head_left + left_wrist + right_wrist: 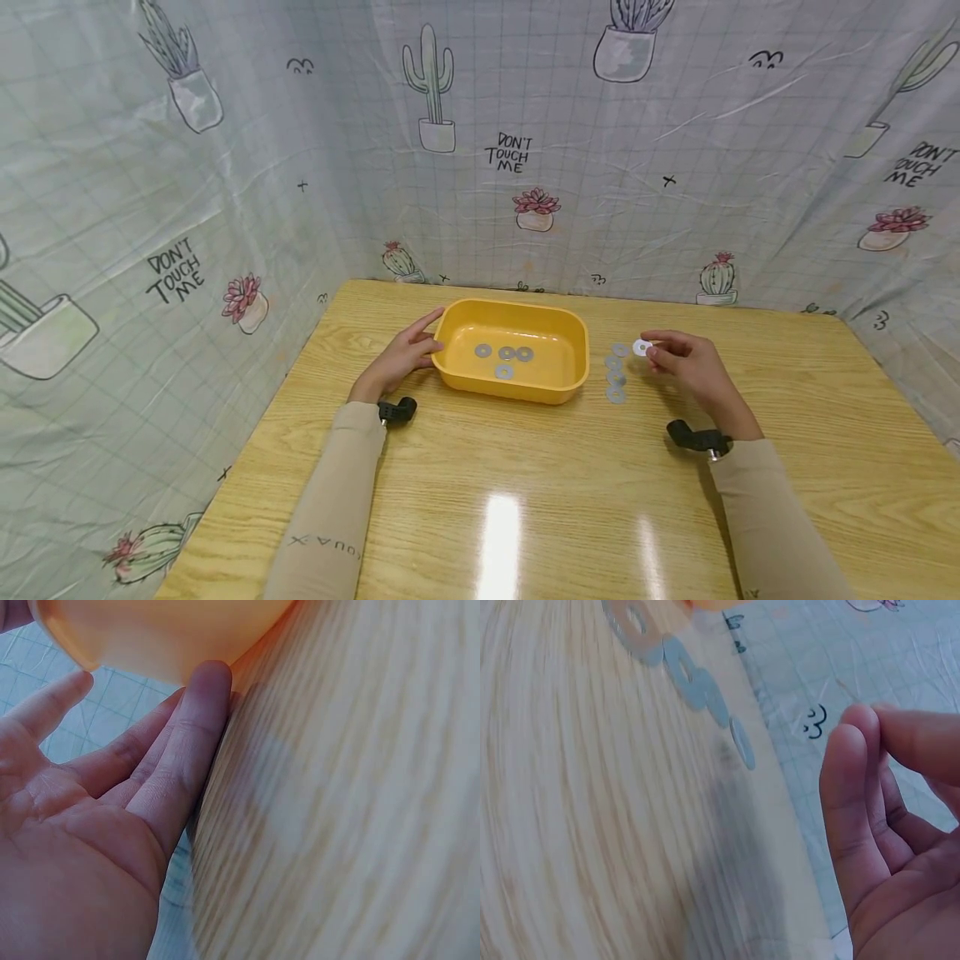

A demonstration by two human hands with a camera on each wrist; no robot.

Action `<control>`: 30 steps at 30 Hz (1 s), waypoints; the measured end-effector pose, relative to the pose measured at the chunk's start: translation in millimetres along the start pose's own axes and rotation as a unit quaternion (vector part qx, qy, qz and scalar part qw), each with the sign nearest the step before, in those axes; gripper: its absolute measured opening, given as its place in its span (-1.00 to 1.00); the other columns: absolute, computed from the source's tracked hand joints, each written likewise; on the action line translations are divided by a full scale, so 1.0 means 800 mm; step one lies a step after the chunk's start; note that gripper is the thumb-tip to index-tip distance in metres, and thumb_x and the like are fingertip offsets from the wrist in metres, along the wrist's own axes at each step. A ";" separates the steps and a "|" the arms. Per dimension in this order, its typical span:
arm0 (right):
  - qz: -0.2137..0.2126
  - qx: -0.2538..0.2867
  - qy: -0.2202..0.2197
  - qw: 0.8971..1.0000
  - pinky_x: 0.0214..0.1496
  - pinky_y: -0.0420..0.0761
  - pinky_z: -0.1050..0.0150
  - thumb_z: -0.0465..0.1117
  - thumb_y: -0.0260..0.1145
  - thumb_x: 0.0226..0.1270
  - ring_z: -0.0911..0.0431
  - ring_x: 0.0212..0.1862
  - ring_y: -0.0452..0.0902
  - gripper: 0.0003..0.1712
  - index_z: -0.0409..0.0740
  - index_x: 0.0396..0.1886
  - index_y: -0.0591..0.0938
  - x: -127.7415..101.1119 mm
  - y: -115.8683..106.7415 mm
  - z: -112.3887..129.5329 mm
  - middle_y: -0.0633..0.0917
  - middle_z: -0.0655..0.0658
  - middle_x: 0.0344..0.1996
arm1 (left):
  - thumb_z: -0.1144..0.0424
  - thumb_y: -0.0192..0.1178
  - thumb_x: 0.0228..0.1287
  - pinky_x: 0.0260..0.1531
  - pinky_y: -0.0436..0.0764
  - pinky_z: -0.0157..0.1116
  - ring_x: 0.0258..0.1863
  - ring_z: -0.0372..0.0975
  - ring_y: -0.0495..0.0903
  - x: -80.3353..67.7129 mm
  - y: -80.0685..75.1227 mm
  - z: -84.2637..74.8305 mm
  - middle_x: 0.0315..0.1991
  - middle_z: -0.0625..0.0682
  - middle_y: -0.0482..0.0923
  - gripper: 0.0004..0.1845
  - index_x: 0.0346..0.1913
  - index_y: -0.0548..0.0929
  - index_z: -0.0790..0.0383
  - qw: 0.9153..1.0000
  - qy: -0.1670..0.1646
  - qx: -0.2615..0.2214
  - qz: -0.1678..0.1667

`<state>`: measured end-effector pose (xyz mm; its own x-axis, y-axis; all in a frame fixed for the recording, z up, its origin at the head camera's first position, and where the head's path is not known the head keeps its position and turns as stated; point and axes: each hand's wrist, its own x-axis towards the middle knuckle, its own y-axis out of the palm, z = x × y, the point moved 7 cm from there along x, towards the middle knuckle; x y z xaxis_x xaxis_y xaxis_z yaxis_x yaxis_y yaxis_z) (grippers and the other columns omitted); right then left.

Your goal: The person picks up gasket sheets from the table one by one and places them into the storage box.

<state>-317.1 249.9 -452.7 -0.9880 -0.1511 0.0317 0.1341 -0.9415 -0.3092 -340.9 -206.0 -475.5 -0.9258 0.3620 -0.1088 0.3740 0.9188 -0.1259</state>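
Wooden table [525, 500], washer [641, 347] pinched in fingers [660, 343]

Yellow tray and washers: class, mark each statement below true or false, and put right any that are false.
1. Four washers lie in the yellow tray. True.
2. The right hand pinches a washer. True.
3. The left hand grips a washer. False: its straight fingers rest against the tray's outer wall.
4. The washers on the table lie left of the tray. False: they lie to its right.
5. The tray stands on a wooden table. True.
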 end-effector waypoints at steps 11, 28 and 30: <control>-0.026 0.134 -0.004 0.991 -0.14 0.74 0.46 -0.29 0.31 0.48 0.30 -0.27 0.70 -0.60 -0.29 0.25 0.60 0.000 0.007 0.029 0.75 0.11 -0.26 | 0.27 0.09 0.56 0.20 0.68 -0.08 0.36 0.19 0.48 0.000 0.000 -0.002 0.45 0.31 0.33 -0.27 0.65 0.10 -0.21 1.000 -0.001 -0.003 -0.001; 0.006 0.217 0.001 0.976 -0.14 0.73 0.47 -0.32 0.29 0.48 0.28 -0.25 0.68 -0.65 -0.27 0.20 0.64 0.001 0.041 0.054 0.73 0.07 -0.21 | 0.27 0.10 0.56 0.23 0.66 -0.05 0.37 0.19 0.46 -0.003 0.001 -0.005 0.48 0.30 0.30 -0.27 0.65 0.09 -0.18 1.000 -0.002 0.000 -0.002; 0.015 0.226 -0.002 0.974 -0.15 0.73 0.46 -0.33 0.29 0.48 0.27 -0.26 0.68 -0.63 -0.32 0.22 0.61 0.001 0.047 0.056 0.74 0.06 -0.23 | 0.27 0.10 0.57 0.23 0.66 -0.05 0.37 0.20 0.46 -0.004 0.001 -0.005 0.48 0.31 0.30 -0.27 0.65 0.09 -0.18 1.000 0.000 0.000 0.000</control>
<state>-309.3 200.7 -422.0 -0.9828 -0.1816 0.0333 0.1845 -0.9730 0.1390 -338.0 -205.8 -471.6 -0.9261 0.3612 -0.1088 0.3732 0.9192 -0.1257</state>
